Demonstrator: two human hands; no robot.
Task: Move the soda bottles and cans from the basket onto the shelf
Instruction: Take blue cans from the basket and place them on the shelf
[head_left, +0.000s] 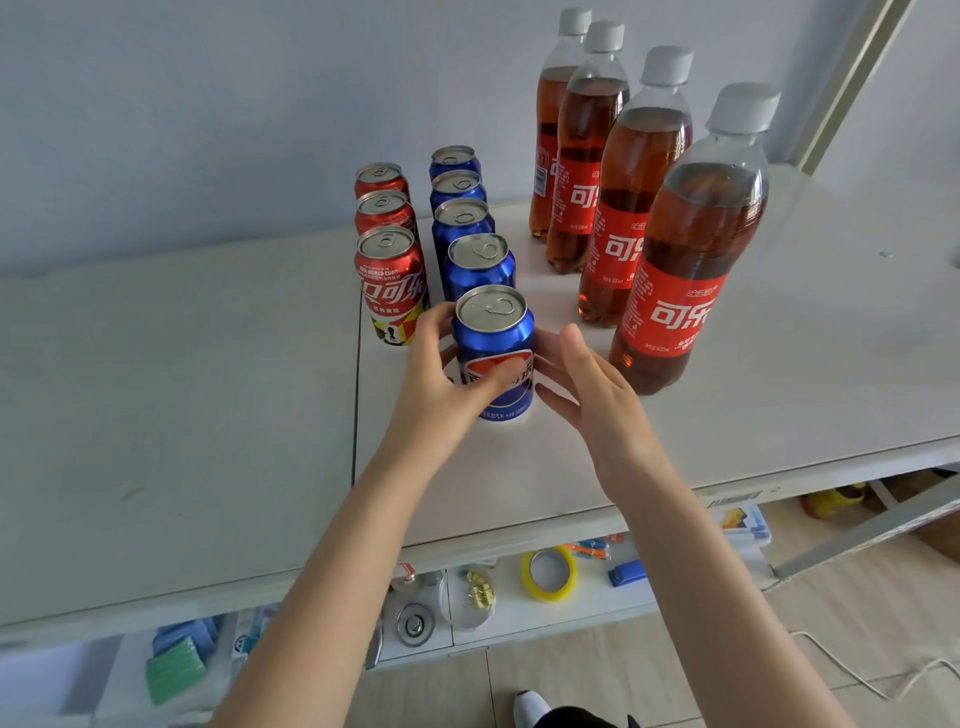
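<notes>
At shelf front edge: left hand (447, 364) wraps the front blue can (493, 332), thumb across the label. Right hand (587, 395) is flat-fingered against the can's right side, not gripping. Can is upright on the shelf (182, 389), heading the blue row (480, 265). Basket not in view.

Risks:
- Shove the can back and it hits the one just behind. Row is tight, so likely a chain knock.
- Glossy painted aluminium on a smooth pale board: little friction, slides under a one-sided push.
- Panel seam (357, 374) just left of the red cans (389, 280): a can dragged over it could catch and tip.
- Right forearm is near the front bottle (685, 260). It's tall with a narrow foot, so a careless pull-out could topple it into the bottles behind (587, 156).

Materials: cans are thin-wall cylinders with bare metal lids and ring pulls. Bottles are clear waisted plastic holding brown liquid, with red film labels and pale ribbed caps. Wall behind is plain and matte.
</notes>
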